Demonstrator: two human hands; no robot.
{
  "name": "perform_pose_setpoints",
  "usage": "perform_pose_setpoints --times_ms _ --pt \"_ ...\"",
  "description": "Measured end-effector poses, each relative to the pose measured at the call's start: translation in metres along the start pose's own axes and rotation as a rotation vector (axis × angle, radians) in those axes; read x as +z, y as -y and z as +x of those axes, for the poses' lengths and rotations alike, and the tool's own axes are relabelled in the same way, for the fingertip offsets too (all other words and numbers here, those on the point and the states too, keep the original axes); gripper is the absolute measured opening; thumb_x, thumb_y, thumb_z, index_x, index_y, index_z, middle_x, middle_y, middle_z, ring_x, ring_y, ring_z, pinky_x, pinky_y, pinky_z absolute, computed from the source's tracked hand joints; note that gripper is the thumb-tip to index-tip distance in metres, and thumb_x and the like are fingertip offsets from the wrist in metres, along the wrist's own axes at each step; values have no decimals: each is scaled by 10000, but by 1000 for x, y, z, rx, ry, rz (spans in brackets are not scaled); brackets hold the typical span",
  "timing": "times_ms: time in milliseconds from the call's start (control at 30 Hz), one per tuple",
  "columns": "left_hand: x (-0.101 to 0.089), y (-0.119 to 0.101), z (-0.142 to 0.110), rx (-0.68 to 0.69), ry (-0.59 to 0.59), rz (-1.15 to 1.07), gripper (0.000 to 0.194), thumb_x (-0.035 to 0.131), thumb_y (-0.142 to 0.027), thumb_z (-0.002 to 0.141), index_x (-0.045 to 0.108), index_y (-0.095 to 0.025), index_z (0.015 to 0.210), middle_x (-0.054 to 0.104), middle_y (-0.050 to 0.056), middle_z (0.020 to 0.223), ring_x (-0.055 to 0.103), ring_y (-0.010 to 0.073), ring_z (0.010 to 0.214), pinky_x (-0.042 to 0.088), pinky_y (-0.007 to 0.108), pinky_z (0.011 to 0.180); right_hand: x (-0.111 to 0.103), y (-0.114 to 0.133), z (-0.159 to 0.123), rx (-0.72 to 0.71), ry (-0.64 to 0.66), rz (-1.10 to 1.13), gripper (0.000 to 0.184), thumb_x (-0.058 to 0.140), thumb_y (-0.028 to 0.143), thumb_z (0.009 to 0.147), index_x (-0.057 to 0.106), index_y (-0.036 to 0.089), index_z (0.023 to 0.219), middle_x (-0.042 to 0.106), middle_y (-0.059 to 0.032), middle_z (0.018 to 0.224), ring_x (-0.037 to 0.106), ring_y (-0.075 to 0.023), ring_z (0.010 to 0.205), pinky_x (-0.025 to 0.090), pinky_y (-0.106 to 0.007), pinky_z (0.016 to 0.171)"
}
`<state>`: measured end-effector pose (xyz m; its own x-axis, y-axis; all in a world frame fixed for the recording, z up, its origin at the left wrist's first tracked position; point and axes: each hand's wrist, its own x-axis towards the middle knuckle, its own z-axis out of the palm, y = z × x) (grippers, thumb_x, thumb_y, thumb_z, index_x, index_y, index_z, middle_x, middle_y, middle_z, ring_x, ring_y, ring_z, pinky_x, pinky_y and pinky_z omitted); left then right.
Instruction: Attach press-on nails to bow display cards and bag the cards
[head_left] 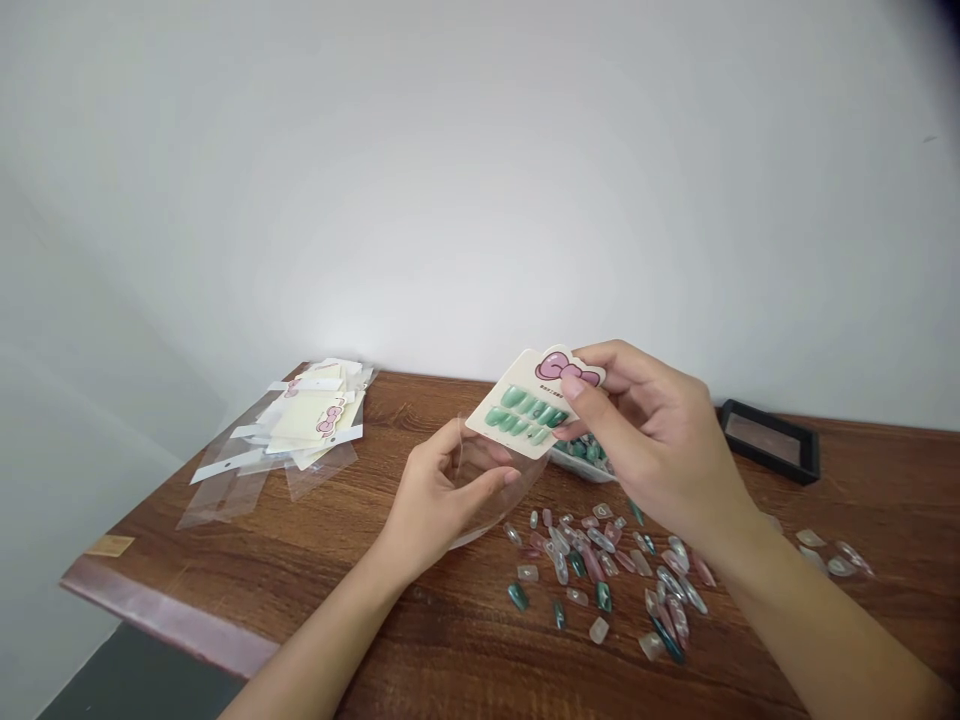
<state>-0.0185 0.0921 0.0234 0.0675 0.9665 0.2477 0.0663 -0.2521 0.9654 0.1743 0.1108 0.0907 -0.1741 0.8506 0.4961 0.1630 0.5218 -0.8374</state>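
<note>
My right hand (660,430) pinches a cream card (487,412) by its top edge, where a pink bow is printed. Two rows of green press-on nails (525,412) sit on the card's face. Below it, my left hand (442,490) holds a clear plastic bag (480,525) between thumb and fingers. The card's lower corner is at the bag's mouth; I cannot tell how far it reaches inside. Behind my right hand, a clear container (585,465) of green nails is partly hidden.
Loose nails (592,565) in pink, clear and dark green lie scattered on the wooden table (420,640). At the left is a pile of bow-printed cards and clear bags (307,420). A black frame-like tray (771,440) lies at the right. A pale wall rises behind.
</note>
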Motion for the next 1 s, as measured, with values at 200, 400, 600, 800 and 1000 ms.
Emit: perform_pose_setpoints --times_ms 200,400,600,800,1000 --pt "-1 0 -1 7 29 -5 181 818 -266 797 682 -215 904 742 -3 869 689 134 804 557 254 765 1 0 2 26 -40 5 157 625 365 966 700 228 976 731 -19 874 705 -163 747 677 -280 646" --pt "-1 -2 -2 4 36 -9 176 822 -256 796 681 -214 893 739 -6 877 687 124 785 556 245 736 2 0 3 29 -51 -7 155 631 368 961 703 232 980 733 -27 908 711 -172 768 677 -285 645" --pt "-1 -5 -2 2 48 -22 184 823 -238 799 689 -205 922 771 -2 913 711 117 777 570 233 733 3 0 2 -5 -55 -13 150 618 357 970 699 231 977 722 -17 857 699 -162 744 671 -275 633" --pt "-3 -10 -2 -11 147 -98 191 736 -256 892 682 -199 1066 795 36 1076 763 168 900 599 301 869 2 2 3 -8 -57 -43 136 622 341 967 691 224 975 711 -19 846 698 -159 728 667 -266 628" --pt "-7 -6 -1 -84 228 -246 219 688 -264 936 713 -205 1145 787 54 1154 764 184 981 591 290 906 1 4 4 7 -95 -68 106 623 336 960 680 248 948 707 -13 832 689 -153 662 656 -285 614"
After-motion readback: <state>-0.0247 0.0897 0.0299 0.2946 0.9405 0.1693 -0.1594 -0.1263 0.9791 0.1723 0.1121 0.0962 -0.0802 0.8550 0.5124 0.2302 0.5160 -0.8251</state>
